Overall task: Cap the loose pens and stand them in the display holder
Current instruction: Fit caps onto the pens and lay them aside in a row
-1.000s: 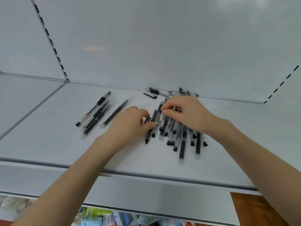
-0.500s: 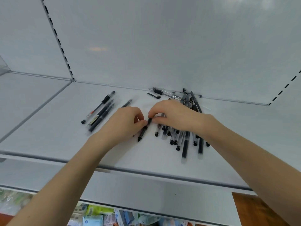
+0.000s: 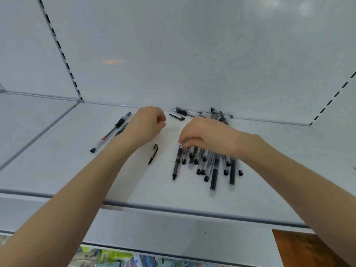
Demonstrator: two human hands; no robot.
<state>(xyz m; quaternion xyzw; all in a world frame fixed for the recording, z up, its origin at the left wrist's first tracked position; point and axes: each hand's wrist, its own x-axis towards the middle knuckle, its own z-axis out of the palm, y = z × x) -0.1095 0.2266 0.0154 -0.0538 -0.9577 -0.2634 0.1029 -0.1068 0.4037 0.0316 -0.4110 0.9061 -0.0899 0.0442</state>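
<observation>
Your shelf (image 3: pixel 57 170): smooth white metal, dark front lip (image 3: pixel 173 210) near you, back wall (image 3: pixel 192 54) close behind. Open room between hands and toward front edge. Your right hand (image 3: pixel 210 137) curls over pen pile (image 3: pixel 214 174), gripping upper ends; clear barrels, black caps. Short black pen (image 3: pixel 153 154) lies alone. Your left hand (image 3: pixel 146 126) curled; can't tell if holding anything. Long pens (image 3: pixel 111 132) just beside it.

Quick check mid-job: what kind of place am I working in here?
Probably a shop, at a display rack: a white metal shelf with slotted strips on the back wall, loose pens heaped on it, and packaged goods on the level below.
</observation>
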